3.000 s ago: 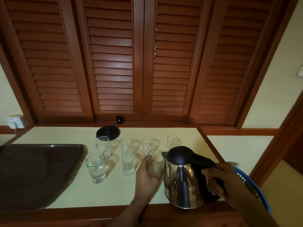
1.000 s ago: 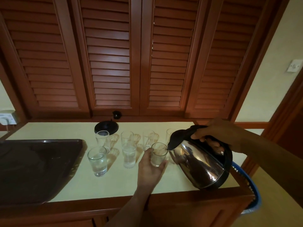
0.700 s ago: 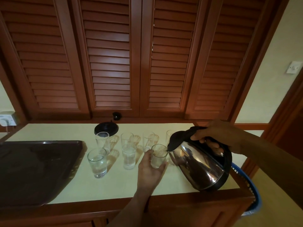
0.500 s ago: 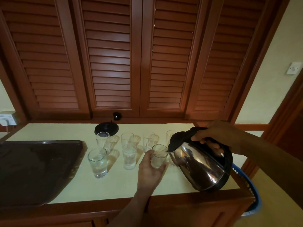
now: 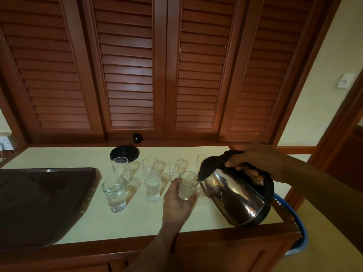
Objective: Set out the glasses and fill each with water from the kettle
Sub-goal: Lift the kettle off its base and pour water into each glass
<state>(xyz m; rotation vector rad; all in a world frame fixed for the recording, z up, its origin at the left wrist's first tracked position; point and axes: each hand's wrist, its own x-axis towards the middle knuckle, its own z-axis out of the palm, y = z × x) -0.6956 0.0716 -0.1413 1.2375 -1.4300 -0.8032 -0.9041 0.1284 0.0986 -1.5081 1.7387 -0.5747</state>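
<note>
A steel kettle (image 5: 235,195) with a black lid and handle is tilted left, its spout over the rim of a clear glass (image 5: 187,186). My right hand (image 5: 253,160) grips the kettle's handle from above. My left hand (image 5: 176,203) wraps around that glass, which stands on the cream counter (image 5: 78,216). Two front glasses, one (image 5: 114,193) at the left and one (image 5: 152,186) in the middle, hold water. Behind them stand three glasses (image 5: 119,166) (image 5: 149,163) (image 5: 175,166) in a row, and a further one (image 5: 200,160) is partly hidden by the kettle.
A dark tray (image 5: 39,203) covers the counter's left part. The kettle's black base (image 5: 124,154) sits at the back by the louvred shutters (image 5: 129,71). A blue basket (image 5: 294,232) hangs past the counter's right end. A wall socket (image 5: 5,142) is at the far left.
Three seconds ago the kettle stood upright near the counter's front edge; now it is lifted and tipped toward the held glass. Over the last second both hands and the kettle have barely moved.
</note>
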